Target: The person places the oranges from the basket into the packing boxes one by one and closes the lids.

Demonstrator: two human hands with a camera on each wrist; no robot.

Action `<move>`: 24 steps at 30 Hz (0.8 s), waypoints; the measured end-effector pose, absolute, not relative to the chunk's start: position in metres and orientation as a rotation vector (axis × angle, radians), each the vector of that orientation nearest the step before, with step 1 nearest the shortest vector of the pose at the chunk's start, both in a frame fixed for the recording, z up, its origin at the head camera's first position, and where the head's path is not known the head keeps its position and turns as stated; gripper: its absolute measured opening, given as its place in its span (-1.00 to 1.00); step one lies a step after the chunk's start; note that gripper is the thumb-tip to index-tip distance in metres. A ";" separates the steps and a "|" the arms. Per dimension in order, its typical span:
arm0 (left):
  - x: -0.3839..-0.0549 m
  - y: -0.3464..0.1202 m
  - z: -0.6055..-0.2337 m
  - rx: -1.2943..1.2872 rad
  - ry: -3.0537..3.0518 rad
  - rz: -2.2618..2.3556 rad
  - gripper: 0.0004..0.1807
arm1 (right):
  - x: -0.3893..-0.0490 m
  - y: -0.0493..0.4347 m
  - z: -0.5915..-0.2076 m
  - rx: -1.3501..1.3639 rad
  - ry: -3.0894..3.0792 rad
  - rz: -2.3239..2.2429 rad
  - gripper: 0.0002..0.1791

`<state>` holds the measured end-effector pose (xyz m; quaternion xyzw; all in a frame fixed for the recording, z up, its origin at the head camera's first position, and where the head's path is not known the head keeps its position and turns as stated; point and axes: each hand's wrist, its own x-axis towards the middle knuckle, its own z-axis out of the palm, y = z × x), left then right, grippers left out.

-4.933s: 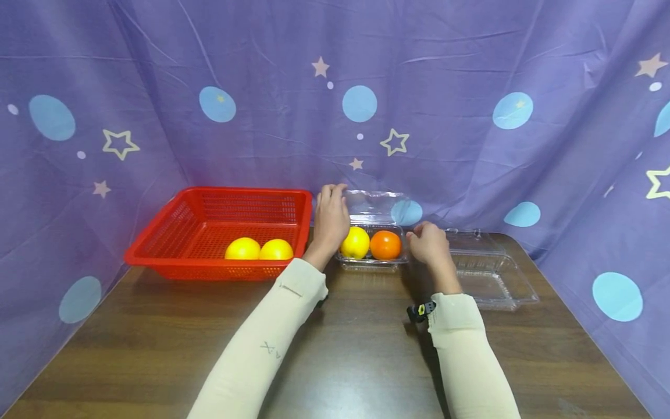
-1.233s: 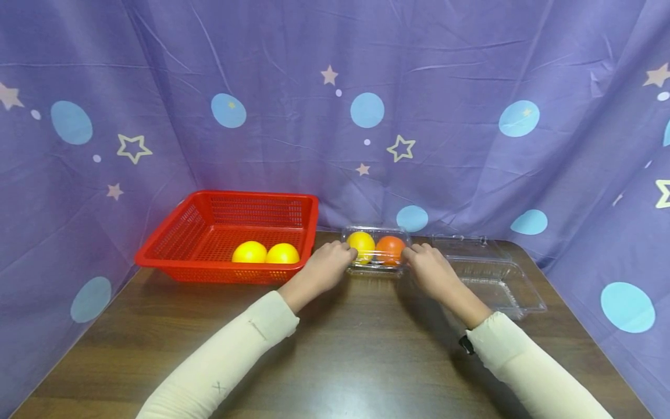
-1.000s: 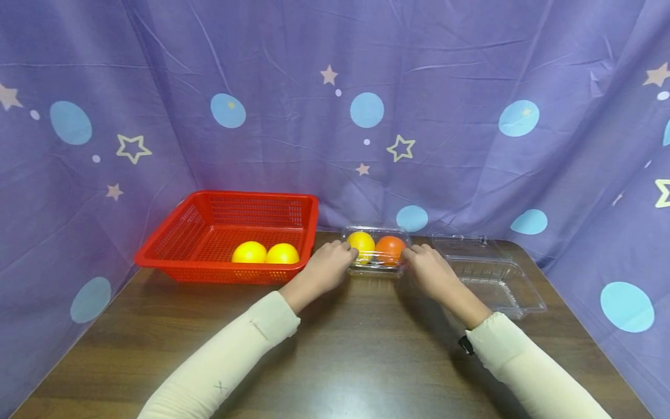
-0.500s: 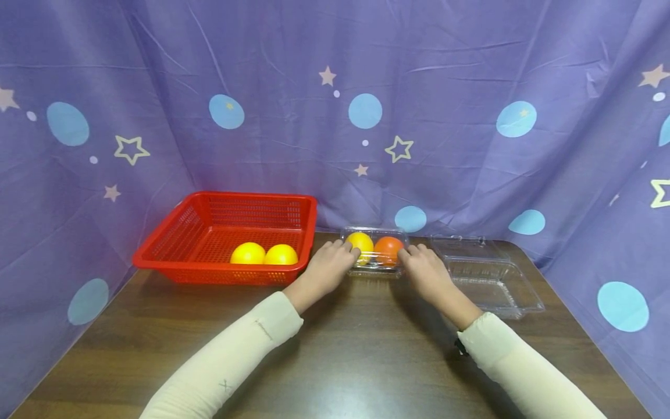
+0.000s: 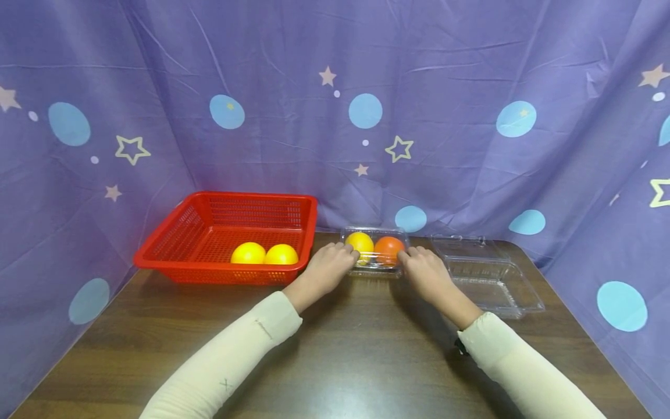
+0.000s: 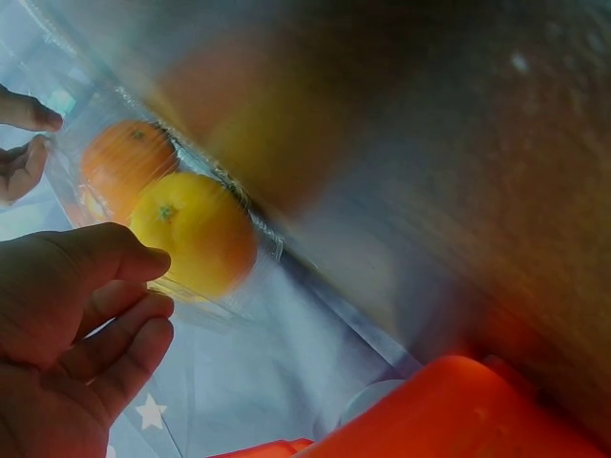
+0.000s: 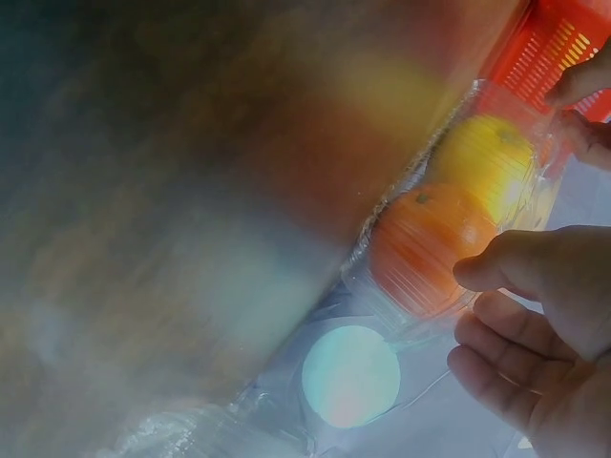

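A clear plastic clamshell box (image 5: pixel 377 272) stands on the table near the curtain, its lid down. Inside it lie a yellow fruit (image 5: pixel 358 242) on the left and an orange (image 5: pixel 389 247) on the right. My left hand (image 5: pixel 331 266) pinches the box's front left corner between thumb and fingers. The front right corner is pinched by my right hand (image 5: pixel 428 272). In the left wrist view the yellow fruit (image 6: pixel 196 239) shows its stem end through the plastic, beside the left thumb. The right wrist view has the orange (image 7: pixel 425 253) closest to the right thumb.
To the left stands a red perforated basket (image 5: pixel 225 266) holding two yellow fruits (image 5: pixel 264 254). A second clear clamshell box (image 5: pixel 484 286) lies with its lid back at the right. The wooden table (image 5: pixel 345 361) reaches to a purple curtain (image 5: pixel 293 145).
Earlier the box's lid stood raised with the hands at its sides; it is now down over the fruit, and both hands are at the front corners. Over the last second the hands barely moved.
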<state>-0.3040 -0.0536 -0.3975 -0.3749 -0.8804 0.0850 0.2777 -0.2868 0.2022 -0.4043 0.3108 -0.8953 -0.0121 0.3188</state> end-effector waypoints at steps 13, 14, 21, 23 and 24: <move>-0.305 -0.055 -0.398 -1.022 -2.348 0.229 -0.84 | -0.288 0.203 -0.403 0.806 -2.395 -0.025 -0.76; -0.305 -0.055 -0.398 -1.021 -2.348 0.228 -0.84 | -0.288 0.203 -0.403 0.807 -2.396 -0.026 -0.76; -0.305 -0.055 -0.398 -1.011 -2.334 0.207 -0.85 | -0.289 0.204 -0.402 0.829 -2.389 -0.011 -0.73; -0.305 -0.055 -0.398 -1.009 -2.333 0.205 -0.86 | -0.290 0.205 -0.403 0.838 -2.386 -0.003 -0.73; -0.305 -0.055 -0.398 -1.007 -2.334 0.205 -0.86 | -0.291 0.205 -0.403 0.845 -2.385 0.001 -0.73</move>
